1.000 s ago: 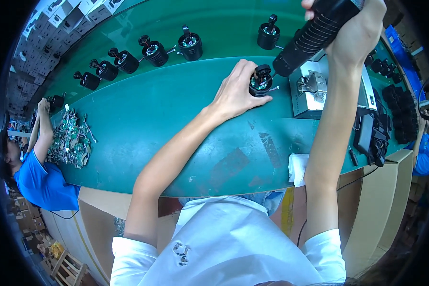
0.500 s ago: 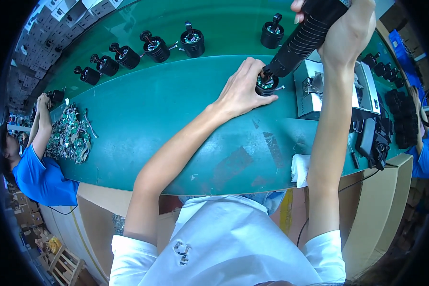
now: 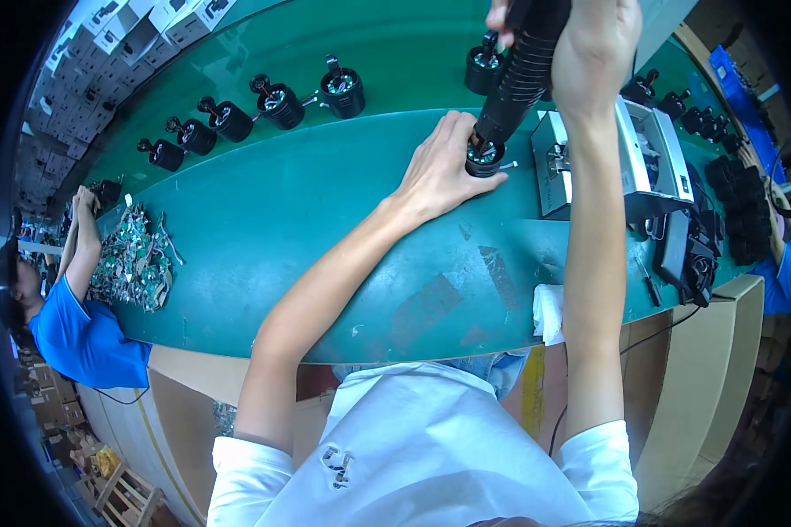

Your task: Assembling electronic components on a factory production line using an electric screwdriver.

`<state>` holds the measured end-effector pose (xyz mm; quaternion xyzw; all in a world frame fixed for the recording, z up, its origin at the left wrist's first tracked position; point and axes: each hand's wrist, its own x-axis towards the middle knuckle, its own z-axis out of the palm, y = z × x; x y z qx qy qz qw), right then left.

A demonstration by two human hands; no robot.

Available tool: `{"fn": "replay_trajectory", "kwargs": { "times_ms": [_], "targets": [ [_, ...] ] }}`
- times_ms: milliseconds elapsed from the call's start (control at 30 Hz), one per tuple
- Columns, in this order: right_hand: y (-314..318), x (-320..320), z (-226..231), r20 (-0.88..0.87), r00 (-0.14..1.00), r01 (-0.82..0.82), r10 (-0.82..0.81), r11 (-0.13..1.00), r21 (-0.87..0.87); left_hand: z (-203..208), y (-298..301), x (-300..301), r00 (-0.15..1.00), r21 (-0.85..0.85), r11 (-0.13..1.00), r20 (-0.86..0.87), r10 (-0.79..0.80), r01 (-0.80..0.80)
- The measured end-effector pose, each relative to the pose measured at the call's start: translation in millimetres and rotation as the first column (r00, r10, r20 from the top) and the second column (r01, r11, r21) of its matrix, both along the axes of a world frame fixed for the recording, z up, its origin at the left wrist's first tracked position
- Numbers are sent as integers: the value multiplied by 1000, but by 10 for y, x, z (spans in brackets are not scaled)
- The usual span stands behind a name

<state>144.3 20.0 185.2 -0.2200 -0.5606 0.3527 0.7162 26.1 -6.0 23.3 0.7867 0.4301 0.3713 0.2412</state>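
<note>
Black driver [image 3: 517, 83], grasped by right hand [image 3: 596, 53]; long axis slants far-right to near-left, nose down at black housing [image 3: 485, 167]. Housing upright, open end up, left hand [image 3: 441, 165] clasping it.

Green circuit boards [image 3: 134, 259] are heaped on the table [image 3: 281, 211] at left. White boxes [image 3: 88, 83] are stacked at upper left, and a wooden pallet [image 3: 134, 483] is seen at lower left.

Left grip [image 3: 439, 167] low, curled, right grip [image 3: 594, 61] higher, clenched, bare forearms [image 3: 596, 255] reaching forward
</note>
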Motion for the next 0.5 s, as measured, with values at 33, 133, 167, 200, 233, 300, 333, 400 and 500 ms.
{"fn": "replay_trajectory", "kwargs": {
  "times_ms": [33, 133, 167, 200, 233, 300, 333, 400, 500],
  "targets": [
    [-15, 60, 42, 0, 1000, 18, -18, 1000, 8, 39, -1, 68, 1000, 6, 1000, 1, -5, 5],
    [-10, 38, 105, -10, 1000, 3, -2, 1000, 25, 106, -72, 39, 999, -30, 999, -7, 40, -40],
    [-7, 21, 131, -13, 1000, -6, 6, 1000, 29, 122, -94, 9, 998, -51, 997, -9, 62, -62],
    [-2, -7, 158, -17, 1000, -19, 19, 999, 33, 130, -107, -42, 996, -72, 993, -12, 88, -89],
    [-50, 172, 240, -41, 999, 30, -29, 999, 15, 180, -82, 69, 999, -64, 997, -5, 49, -49],
    [-178, 413, 420, -66, 996, 67, -67, 998, 1, 187, 50, 96, 988, 99, 983, -2, 157, -156],
    [-296, 501, 540, -6, 983, 181, -182, 978, 99, 163, 127, 35, 973, 178, 957, 4, 230, -227],
    [-355, 667, 620, 35, 954, 284, -297, 937, 205, 115, 260, -78, 953, 260, 919, 12, 304, -297],
    [-273, 966, 706, 93, 855, 502, -510, 860, 97, 131, 428, -145, 920, 99, 916, 81, 383, -390]
  ]
}}
